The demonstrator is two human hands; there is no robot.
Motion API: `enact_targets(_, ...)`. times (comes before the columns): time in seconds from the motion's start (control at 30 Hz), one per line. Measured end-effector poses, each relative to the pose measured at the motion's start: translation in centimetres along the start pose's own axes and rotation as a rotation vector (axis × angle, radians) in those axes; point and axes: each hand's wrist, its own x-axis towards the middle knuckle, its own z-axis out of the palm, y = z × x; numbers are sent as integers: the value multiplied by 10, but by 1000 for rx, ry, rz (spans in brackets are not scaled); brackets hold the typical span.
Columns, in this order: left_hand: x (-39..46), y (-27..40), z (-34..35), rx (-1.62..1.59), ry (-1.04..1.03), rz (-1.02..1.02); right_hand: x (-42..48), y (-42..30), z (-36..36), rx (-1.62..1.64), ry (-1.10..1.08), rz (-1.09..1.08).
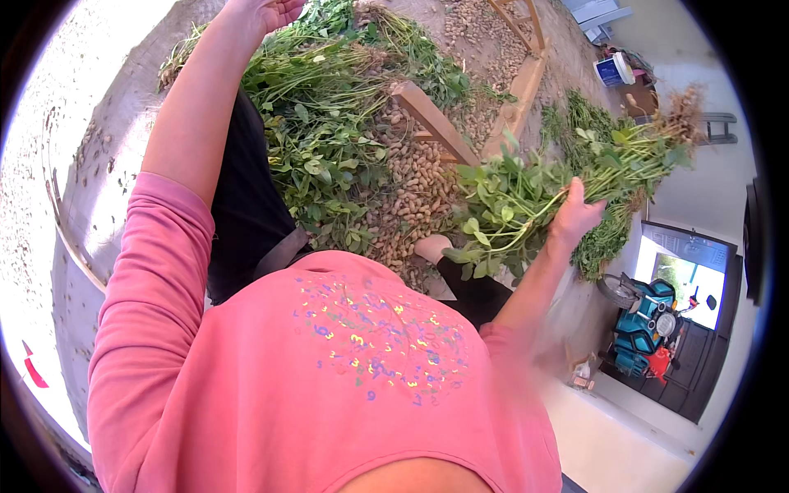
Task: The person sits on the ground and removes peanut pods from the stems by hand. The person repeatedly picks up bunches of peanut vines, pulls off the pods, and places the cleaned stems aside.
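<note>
On the right, my right hand [577, 215] grips a bunch of green peanut plants [622, 163] by the stems. Its leafy tops hang toward the middle and its roots point to the upper right. My left hand [274, 13] is at the top edge, partly cut off, with its fingers bent; whether it holds anything is not clear. Near it spreads a large heap of peanut plants [320, 117]. Loose peanuts in their shells [419, 191] lie piled between the heap and a wooden frame [437, 123].
Beyond the frame, more peanuts [481, 31] cover the floor. My foot [433, 248] rests beside the pile. Further plants [601, 240] lie below the held bunch. To the right are a white-and-blue bucket [614, 69] and a teal motor vehicle [647, 326] by a doorway.
</note>
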Motion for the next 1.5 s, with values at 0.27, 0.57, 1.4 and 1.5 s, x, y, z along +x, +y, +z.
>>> enact_targets(0.27,7,-7,16,-59,-58,-4,-136,154,37,-673,-428,69)
enact_targets(0.57,-4,-3,10,-19,17,60,-76,84,10,-62,-300,122)
enact_targets(1.4,-178,-236,153,12,-211,-94,-196,-11,59,-468,-883,-135)
enact_targets(1.5,-171,-212,138,-288,-243,-180,-168,-15,41,-176,-927,-374)
